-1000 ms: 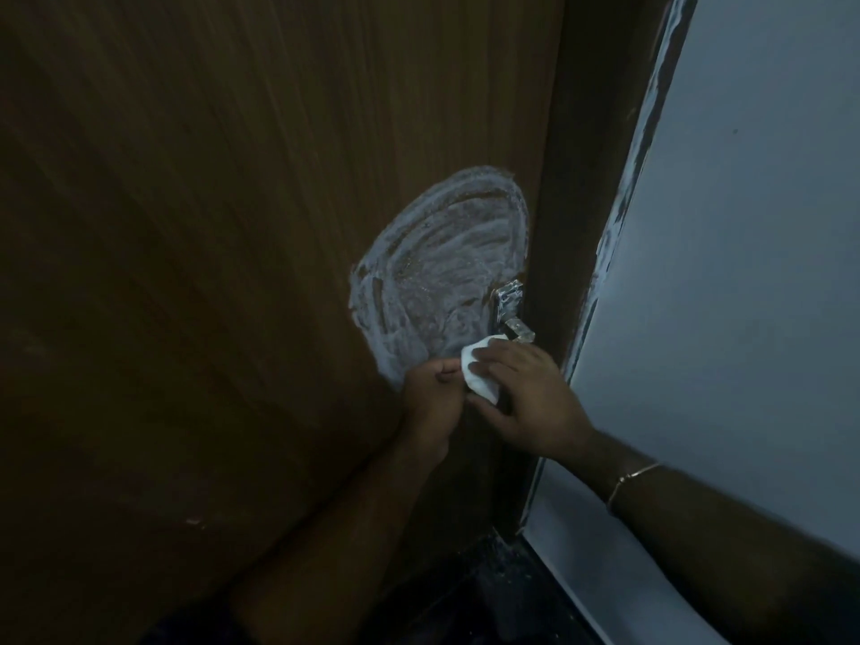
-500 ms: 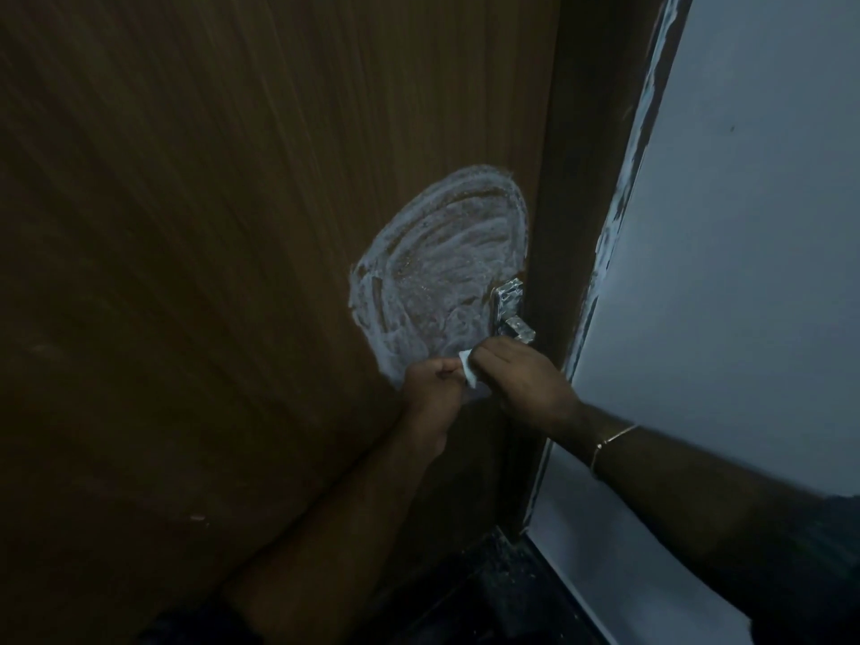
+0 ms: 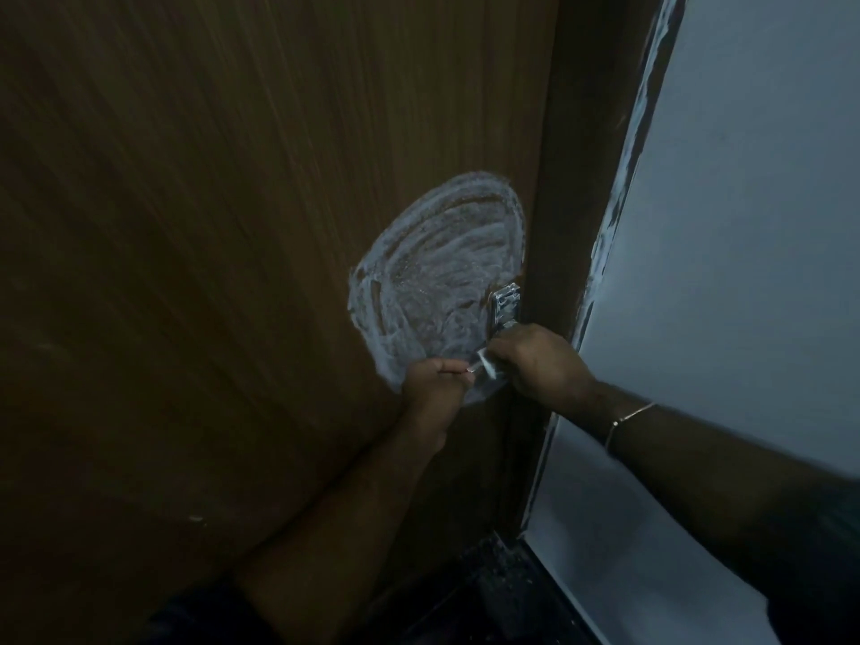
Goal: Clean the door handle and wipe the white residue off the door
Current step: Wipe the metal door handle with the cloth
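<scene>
— Report what you see at the door (image 3: 232,225).

— Brown wooden door, shut against its frame (image 3: 581,179). A wide oval of white residue (image 3: 433,281) is smeared near the door's right edge, at mid-height. The metal door handle (image 3: 505,307) sits at the oval's right margin, hard by that edge; its plate runs upright, long axis vertical.

— And the hands?

— Both are at the lower rim of the oval. The right hand (image 3: 535,360) is curled shut just under the handle plate, touching or nearly touching its lower end; its fingers are folded out of sight, so exactly what they clamp I cannot tell. A scrap of white cloth (image 3: 486,365) shows between the two hands. The left hand (image 3: 435,384) is below and to the left, thumb and forefinger pressed together in a pinch on something thin at the cloth's corner; I cannot tell what.

— Which hand is better placed for the handle?

— The right, in my judgement. The handle lies directly above its knuckles, so an upward stroke along the plate's length would serve. The residue spreads up and leftward from both hands and appears largely unwiped.
</scene>
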